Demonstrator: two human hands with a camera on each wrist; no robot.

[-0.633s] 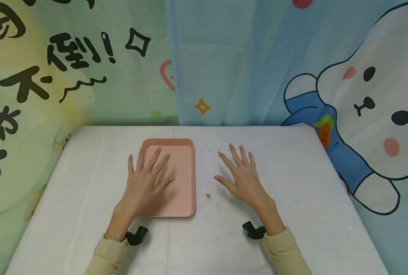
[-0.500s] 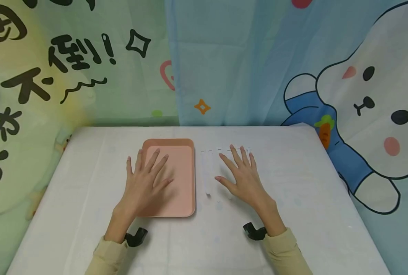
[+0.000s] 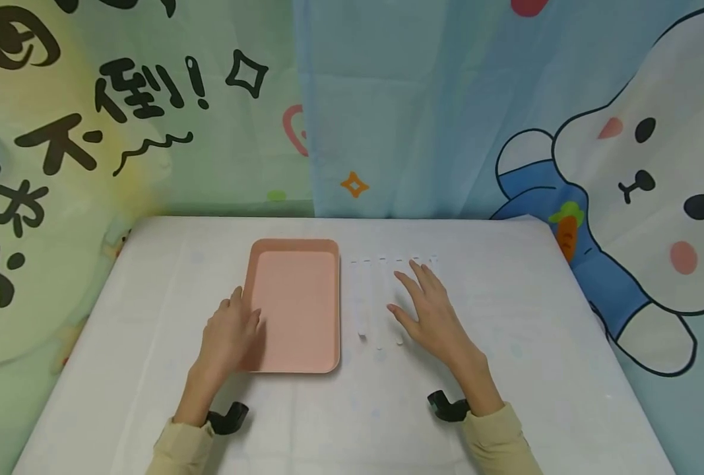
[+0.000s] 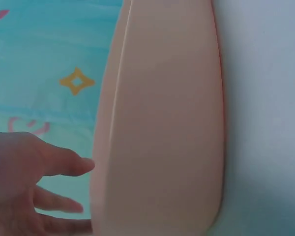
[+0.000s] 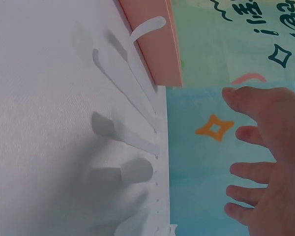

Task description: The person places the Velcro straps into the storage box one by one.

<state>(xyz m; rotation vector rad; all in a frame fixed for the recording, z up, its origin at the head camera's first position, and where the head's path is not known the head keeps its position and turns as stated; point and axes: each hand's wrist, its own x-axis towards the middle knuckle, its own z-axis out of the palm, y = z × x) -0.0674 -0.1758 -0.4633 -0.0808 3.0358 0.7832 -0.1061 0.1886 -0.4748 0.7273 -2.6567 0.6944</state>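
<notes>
A shallow pink rectangular tray (image 3: 297, 303) lies on the white table. My left hand (image 3: 228, 333) is at its left rim, with the thumb reaching over the rim and the fingers loosely together. In the left wrist view, straight fingers and thumb come close to the tray wall (image 4: 162, 118); contact cannot be made out. My right hand (image 3: 437, 323) hovers with spread fingers over several slim white strips with rounded ends, holding nothing. Against the white cloth the strips are hard to see. One strip (image 5: 146, 28) curves upward at its near end in the right wrist view.
A white cloth covers the table (image 3: 352, 422), whose far edge meets a printed curtain (image 3: 399, 105). The strips lie side by side to the right of the tray. Each wrist wears a black camera mount (image 3: 228, 419).
My left hand has drawn back and left from above the tray to its left rim, its spread fingers coming together. The right hand has shifted slightly right and nearer. The head view has shifted slightly.
</notes>
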